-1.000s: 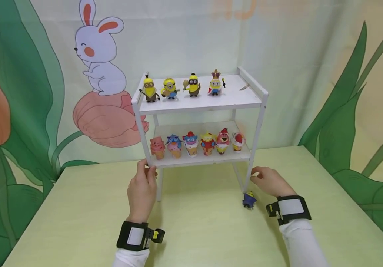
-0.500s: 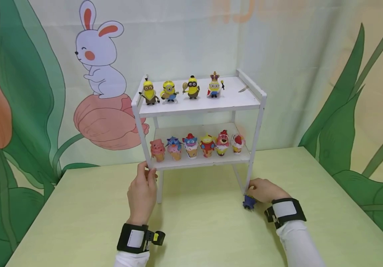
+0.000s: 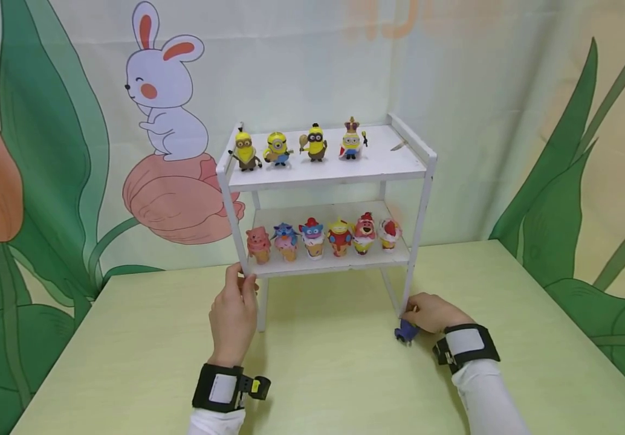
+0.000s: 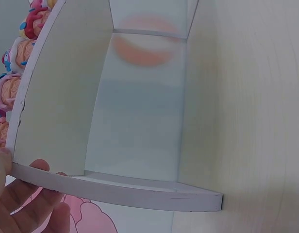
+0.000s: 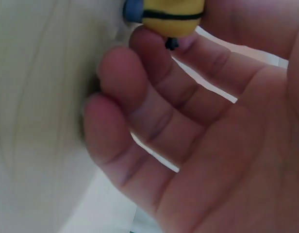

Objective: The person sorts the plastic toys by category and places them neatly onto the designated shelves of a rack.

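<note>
A white two-tier shelf rack (image 3: 326,178) stands on the table. At its lower left corner my left hand (image 3: 233,320) grips the frame; in the left wrist view the fingers (image 4: 23,206) curl under the white side bar (image 4: 115,191). By the foot of the rack's front right leg, my right hand (image 3: 434,311) pinches a small minion figurine in a blue cape (image 3: 406,332). In the right wrist view the figurine's yellow head (image 5: 174,17) shows between thumb and fingers, the other fingers (image 5: 108,128) loosely bent near the tabletop.
Several minion figurines (image 3: 315,145) stand on the top shelf, and a small knife-like piece (image 3: 398,146) lies at its right. Several ice-cream-cone character figures (image 3: 312,238) line the lower shelf. A printed curtain (image 3: 312,60) hangs behind the pale table (image 3: 323,374).
My right hand has come down and left from beside the rack's leg and taken hold of the minion figurine, which has tilted slightly. The left hand keeps its grip on the rack.
</note>
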A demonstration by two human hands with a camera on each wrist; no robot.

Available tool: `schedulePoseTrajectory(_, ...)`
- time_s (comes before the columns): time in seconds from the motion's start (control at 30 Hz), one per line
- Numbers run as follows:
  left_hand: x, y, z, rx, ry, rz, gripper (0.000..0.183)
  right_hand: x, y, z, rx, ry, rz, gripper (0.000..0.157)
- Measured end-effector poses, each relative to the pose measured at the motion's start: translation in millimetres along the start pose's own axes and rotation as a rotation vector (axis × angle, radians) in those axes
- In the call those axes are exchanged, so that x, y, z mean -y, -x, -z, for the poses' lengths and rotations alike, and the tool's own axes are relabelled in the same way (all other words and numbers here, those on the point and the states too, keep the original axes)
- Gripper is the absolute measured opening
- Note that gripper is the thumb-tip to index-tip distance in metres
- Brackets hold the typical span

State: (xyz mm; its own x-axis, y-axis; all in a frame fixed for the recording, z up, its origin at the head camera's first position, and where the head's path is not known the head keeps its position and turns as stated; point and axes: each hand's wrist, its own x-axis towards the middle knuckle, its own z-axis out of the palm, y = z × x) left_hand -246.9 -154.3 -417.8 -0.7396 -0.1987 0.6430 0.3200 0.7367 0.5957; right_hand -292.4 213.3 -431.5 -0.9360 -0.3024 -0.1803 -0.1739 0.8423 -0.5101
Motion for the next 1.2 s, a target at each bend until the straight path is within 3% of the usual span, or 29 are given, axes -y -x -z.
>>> schedulePoseTrajectory(0.33, 0.2, -0.3, -0.8, -0.011, 0.009, -0.011, 0.027, -8, 1, 6.7, -0.008, -0.023, 0.042, 0.010)
schedulePoseTrajectory(0.73, -0.2, 0.1, 0.1, -0.010, -0.003, -0.007, 0.028, -18, 4, 13.0, 0.014, -0.076, 0.005, 0.025)
schedulePoseTrajectory(0.9, 0.0, 0.1, -1.0, -0.010, -0.009, -0.007, 0.028, -25, 4, 16.0, 0.060, -0.126, -0.027, 0.033)
schedulePoseTrajectory(1.1, 0.4, -0.3, -1.4, -0.007, -0.007, -0.007, 0.028, -29, 10, 19.3, 0.149, -0.249, -0.026, 0.017)
schedulePoseTrajectory(1.2, 0.5, -0.4, -1.1, -0.009, -0.006, -0.009, 0.028, -29, 12, 19.3, 0.185, -0.291, -0.015, 0.020)
